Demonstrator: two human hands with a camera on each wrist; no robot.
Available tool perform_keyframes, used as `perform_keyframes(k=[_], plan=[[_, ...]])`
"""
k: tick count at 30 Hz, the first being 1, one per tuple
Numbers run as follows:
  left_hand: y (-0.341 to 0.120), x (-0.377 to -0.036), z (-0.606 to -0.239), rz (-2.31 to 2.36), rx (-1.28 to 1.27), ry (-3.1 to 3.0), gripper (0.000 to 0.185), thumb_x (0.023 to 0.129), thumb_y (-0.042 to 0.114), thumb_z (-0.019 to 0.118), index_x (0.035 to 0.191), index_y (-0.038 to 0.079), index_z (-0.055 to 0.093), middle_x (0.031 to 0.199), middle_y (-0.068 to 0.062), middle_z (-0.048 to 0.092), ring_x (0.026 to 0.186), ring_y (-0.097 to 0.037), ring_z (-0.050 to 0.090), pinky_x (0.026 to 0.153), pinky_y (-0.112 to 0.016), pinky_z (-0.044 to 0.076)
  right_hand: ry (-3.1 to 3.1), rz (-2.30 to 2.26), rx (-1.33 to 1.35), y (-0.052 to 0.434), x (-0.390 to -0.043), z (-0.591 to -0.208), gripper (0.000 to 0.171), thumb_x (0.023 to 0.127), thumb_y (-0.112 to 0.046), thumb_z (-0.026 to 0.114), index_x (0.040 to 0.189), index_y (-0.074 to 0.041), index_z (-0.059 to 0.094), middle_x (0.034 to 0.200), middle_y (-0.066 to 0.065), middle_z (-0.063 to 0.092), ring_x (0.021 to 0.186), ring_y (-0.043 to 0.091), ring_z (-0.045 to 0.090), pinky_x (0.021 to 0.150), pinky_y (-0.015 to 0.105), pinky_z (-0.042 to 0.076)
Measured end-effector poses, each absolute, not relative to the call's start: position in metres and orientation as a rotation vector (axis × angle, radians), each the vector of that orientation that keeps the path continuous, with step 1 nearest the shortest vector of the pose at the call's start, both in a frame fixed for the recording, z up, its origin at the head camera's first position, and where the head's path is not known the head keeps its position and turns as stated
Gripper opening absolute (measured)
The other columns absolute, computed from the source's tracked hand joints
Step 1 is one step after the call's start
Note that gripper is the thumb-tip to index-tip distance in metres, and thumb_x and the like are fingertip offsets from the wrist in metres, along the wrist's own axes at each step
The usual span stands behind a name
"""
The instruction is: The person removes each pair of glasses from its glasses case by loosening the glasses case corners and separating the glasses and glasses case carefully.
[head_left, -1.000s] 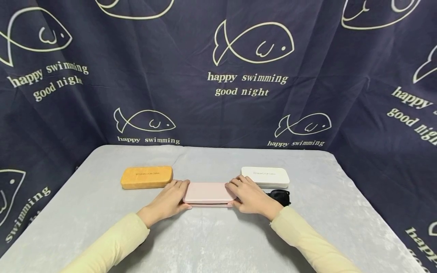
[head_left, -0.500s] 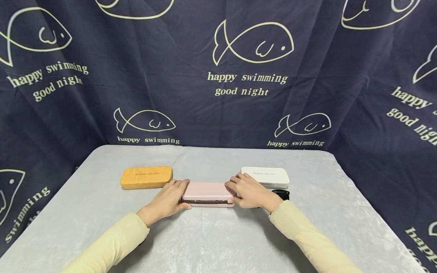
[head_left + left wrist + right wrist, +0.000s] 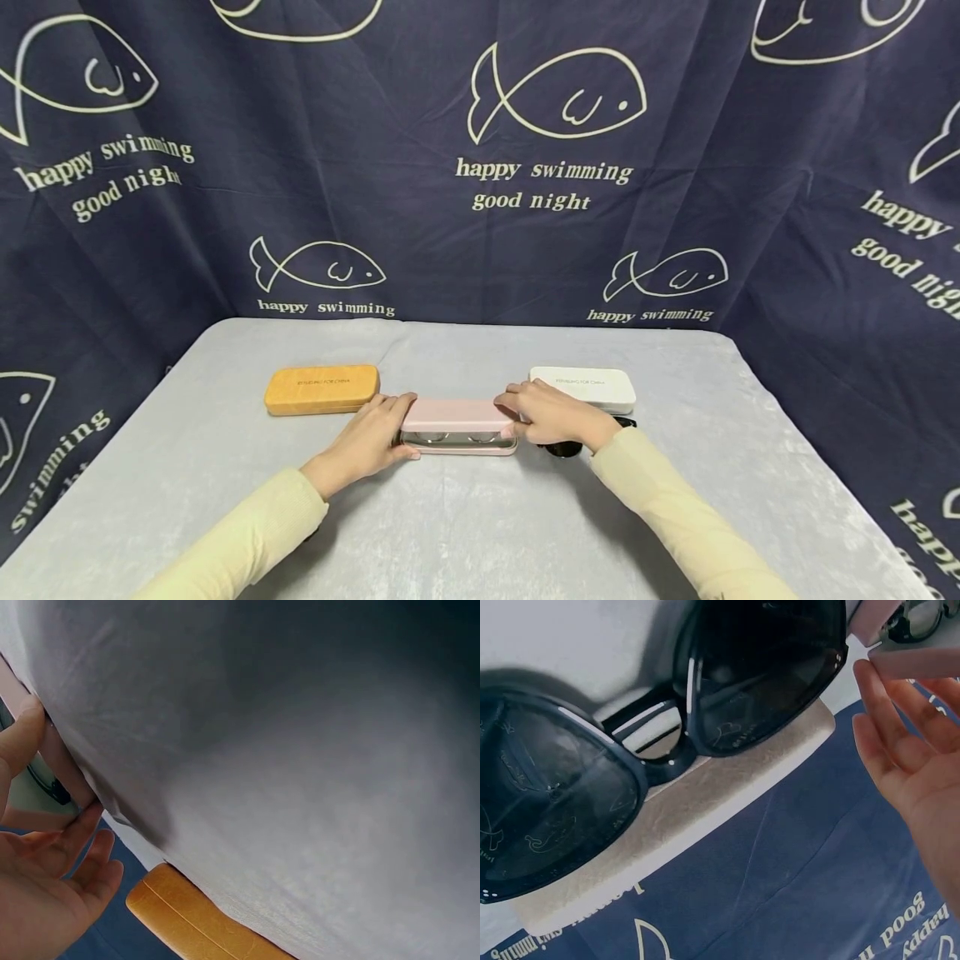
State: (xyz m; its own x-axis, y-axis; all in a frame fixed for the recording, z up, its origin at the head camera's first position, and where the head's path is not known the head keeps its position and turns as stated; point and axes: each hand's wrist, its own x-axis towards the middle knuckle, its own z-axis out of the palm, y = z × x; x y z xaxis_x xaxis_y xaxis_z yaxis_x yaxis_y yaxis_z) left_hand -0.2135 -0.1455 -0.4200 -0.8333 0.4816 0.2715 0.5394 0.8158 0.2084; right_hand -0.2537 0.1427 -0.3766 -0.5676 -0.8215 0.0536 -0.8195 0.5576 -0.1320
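Note:
A pink glasses case [image 3: 459,415] lies at the middle of the table, its lid partly raised along the near side. Inside it, a pair of eyeglasses [image 3: 482,437] shows through the gap. My left hand [image 3: 369,435] grips the case's left end, thumb at the lower front edge; the left wrist view shows that thumb on the pink rim [image 3: 66,774]. With thumb at the front and fingers over the top, my right hand [image 3: 551,415] holds the lid's right end. Black sunglasses [image 3: 562,799] rest under the right wrist, partly hidden by it in the head view.
An orange glasses case [image 3: 322,390] sits behind and left of the left hand. Just behind the right hand is a white glasses case [image 3: 592,382], closed. A grey cloth [image 3: 465,533] covers the table, and a dark blue fish-print curtain [image 3: 420,208] hangs behind it.
The pink case's lid has risen from a thin slit to a wider gap, baring the eyeglasses inside. My right hand has moved up slightly with it; the left has stayed put.

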Motion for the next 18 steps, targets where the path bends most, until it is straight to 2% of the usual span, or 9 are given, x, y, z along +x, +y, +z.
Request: perform_keyframes(k=[7, 13, 18], plan=[[-0.1459, -0.2129, -0.4204, -0.423, -0.768, -2.806, 0.083, 0.065, 0.039, 0.079, 0.128, -0.002, 0.043, 0.117, -0.018, 0.060, 0.103, -0.029, 0.054, 0.093, -0.043, 0.041, 2.682, -0.307, -1.400, 0.1425, -0.2588, -0.3705, 0.021, 0.086, -0.026, 0.062, 0.097, -0.009, 0.062, 0.079, -0.005, 0.054, 0.066, 0.006, 0.042, 0.064, 0.024, 0.037], [-0.1456, -0.2120, -0.4194, -0.448, -0.744, -2.816, 0.084, 0.065, 0.039, 0.078, 0.128, -0.003, 0.042, 0.118, -0.019, 0.059, 0.103, -0.030, 0.053, 0.093, -0.043, 0.042, 2.651, -0.317, -1.347, 0.1430, -0.2611, -0.3689, 0.027, 0.088, -0.026, 0.059, 0.107, -0.008, 0.062, 0.095, -0.001, 0.061, 0.077, 0.008, 0.050, 0.074, 0.030, 0.042], [-0.1451, -0.2118, -0.4189, -0.473, -0.720, -2.836, 0.084, 0.065, 0.038, 0.079, 0.128, -0.003, 0.042, 0.118, -0.019, 0.059, 0.104, -0.030, 0.053, 0.094, -0.043, 0.041, 2.636, -0.322, -1.343, 0.1425, -0.2628, -0.3690, 0.020, 0.088, -0.025, 0.058, 0.101, -0.011, 0.062, 0.093, -0.001, 0.061, 0.080, 0.008, 0.053, 0.076, 0.032, 0.043]])
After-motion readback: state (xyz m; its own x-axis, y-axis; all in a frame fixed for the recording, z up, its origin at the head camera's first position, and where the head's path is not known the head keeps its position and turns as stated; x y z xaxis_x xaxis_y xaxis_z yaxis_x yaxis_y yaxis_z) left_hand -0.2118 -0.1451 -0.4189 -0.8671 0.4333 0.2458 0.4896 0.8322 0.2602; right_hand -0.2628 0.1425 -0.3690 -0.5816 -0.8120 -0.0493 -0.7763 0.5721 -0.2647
